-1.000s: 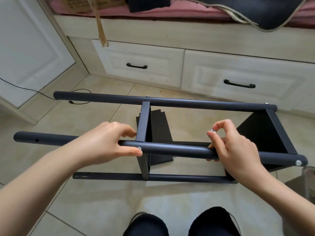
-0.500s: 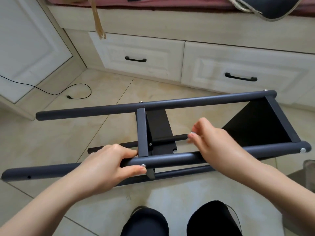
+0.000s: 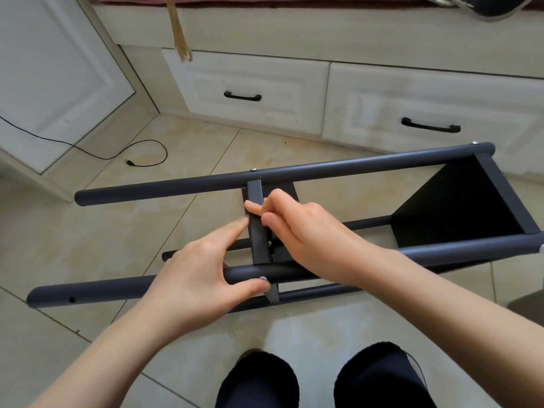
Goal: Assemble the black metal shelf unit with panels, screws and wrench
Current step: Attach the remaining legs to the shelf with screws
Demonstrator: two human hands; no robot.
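The black shelf unit lies on its side on the tiled floor. Its near tube (image 3: 441, 253) and far tube (image 3: 353, 164) run left to right. A middle panel (image 3: 256, 231) joins them, and a second black panel (image 3: 459, 207) sits at the right end. My left hand (image 3: 200, 275) grips the near tube, thumb beside a silver screw (image 3: 263, 278), fingers stretched to the middle panel's rim. My right hand (image 3: 300, 228) pinches that rim from the right, index finger laid over it. Whether it still holds a small screw is hidden.
White drawers with black handles (image 3: 243, 96) line the wall just beyond the frame. A black cable (image 3: 138, 160) lies on the floor at the left, by a white cabinet door (image 3: 44, 83). My knees (image 3: 323, 378) are below the frame.
The frame has tilted, left end nearer me. My right hand left the near tube and moved to the middle panel's rim. My left hand's fingers stretched out toward that rim.
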